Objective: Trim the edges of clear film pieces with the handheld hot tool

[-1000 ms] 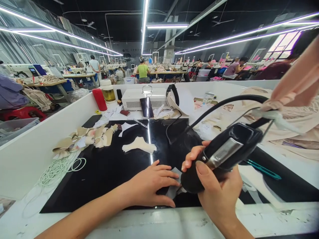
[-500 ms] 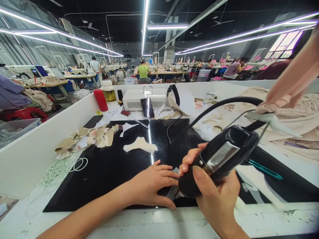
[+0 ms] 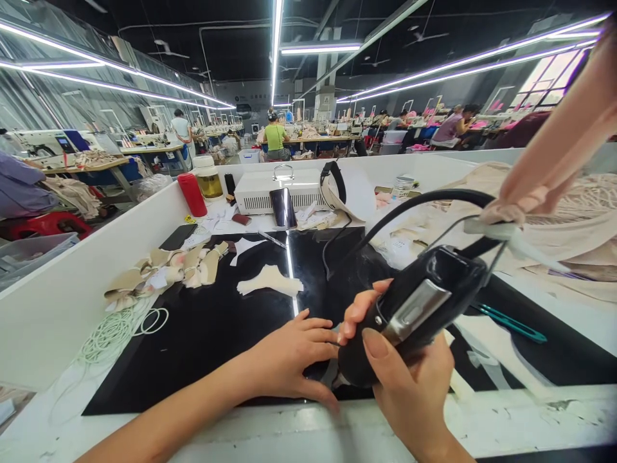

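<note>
My right hand is wrapped round a black handheld tool with a metal plate on its side. A thick black cable and a pink fabric strip are tied at its upper end. My left hand lies with spread fingers on the black board, its fingertips close to the tool's lower end. Under and beside those fingertips is a translucent piece, mostly hidden. Beyond my left hand lies a cream fabric piece.
Fabric pieces and pale green cord lie at the left. A phone leans on a white box. A teal tool and white pieces lie at the right. People sit in the background.
My right hand and the black tool have shifted slightly left, and the pink strip with them. My left hand has stayed nearly in place. The view has moved a little.
</note>
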Demonstrator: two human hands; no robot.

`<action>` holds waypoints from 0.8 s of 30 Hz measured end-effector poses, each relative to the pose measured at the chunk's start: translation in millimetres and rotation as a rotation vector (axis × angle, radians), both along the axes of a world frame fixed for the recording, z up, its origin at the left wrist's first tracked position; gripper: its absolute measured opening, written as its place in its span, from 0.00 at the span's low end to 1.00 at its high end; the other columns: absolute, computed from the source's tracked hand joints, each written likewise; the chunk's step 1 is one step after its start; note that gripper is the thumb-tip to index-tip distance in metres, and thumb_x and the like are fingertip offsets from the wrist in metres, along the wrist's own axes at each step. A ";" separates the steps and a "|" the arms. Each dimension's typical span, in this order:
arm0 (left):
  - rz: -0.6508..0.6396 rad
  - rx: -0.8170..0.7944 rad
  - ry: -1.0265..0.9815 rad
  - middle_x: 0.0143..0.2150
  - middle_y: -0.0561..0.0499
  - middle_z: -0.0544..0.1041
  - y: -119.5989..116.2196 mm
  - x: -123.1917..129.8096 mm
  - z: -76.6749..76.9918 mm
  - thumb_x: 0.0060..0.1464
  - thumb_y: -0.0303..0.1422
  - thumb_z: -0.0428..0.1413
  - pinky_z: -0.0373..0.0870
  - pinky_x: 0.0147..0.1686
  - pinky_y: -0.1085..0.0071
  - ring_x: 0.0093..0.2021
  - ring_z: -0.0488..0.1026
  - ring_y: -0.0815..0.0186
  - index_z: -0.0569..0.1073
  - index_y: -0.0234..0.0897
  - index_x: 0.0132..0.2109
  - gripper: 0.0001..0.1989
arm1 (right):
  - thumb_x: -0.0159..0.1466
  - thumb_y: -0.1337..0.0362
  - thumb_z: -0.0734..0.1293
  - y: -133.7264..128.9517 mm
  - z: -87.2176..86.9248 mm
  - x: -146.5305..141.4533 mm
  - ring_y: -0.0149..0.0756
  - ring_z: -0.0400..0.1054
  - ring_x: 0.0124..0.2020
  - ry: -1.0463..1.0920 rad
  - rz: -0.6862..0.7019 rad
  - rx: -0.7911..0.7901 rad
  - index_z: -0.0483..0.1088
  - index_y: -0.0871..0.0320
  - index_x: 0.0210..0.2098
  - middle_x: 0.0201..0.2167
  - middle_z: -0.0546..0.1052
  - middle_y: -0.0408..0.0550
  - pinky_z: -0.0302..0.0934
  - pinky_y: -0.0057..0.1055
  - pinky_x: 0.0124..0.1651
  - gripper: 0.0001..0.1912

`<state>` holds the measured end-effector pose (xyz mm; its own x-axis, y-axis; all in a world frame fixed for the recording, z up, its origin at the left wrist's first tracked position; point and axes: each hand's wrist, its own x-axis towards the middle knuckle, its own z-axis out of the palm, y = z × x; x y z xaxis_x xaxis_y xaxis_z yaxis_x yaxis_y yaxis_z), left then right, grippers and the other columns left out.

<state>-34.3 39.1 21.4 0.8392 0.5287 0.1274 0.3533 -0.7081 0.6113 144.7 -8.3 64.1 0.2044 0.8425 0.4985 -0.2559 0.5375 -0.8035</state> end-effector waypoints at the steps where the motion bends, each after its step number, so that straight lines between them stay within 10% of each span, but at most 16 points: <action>1: 0.000 0.001 0.004 0.69 0.42 0.77 0.0 -0.1 -0.3 0.60 0.55 0.68 0.44 0.76 0.33 0.75 0.66 0.40 0.77 0.47 0.66 0.33 | 0.69 0.58 0.77 -0.3 -0.9 -0.6 0.36 0.78 0.33 -0.020 0.001 0.006 0.74 0.45 0.53 0.38 0.79 0.41 0.79 0.34 0.39 0.15; 16: 0.024 -0.011 0.033 0.71 0.41 0.75 -7.1 1.7 11.8 0.65 0.55 0.65 0.45 0.77 0.33 0.74 0.68 0.44 0.77 0.44 0.66 0.31 | 0.65 0.57 0.80 24.6 15.0 46.6 0.34 0.73 0.29 0.027 -0.281 -0.005 0.73 0.49 0.50 0.35 0.77 0.39 0.72 0.33 0.33 0.18; 24: 0.001 0.002 0.127 0.74 0.44 0.72 -8.7 2.9 9.7 0.66 0.56 0.63 0.45 0.77 0.32 0.75 0.65 0.43 0.75 0.49 0.69 0.31 | 0.66 0.64 0.78 23.9 6.5 38.7 0.33 0.76 0.29 -0.005 -0.212 0.020 0.74 0.47 0.49 0.36 0.81 0.39 0.74 0.32 0.33 0.15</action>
<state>-31.4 30.3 31.1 0.8480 0.5296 0.0214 0.4287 -0.7090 0.5599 183.5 15.5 70.6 0.3739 0.7704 0.5163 -0.1315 0.5951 -0.7928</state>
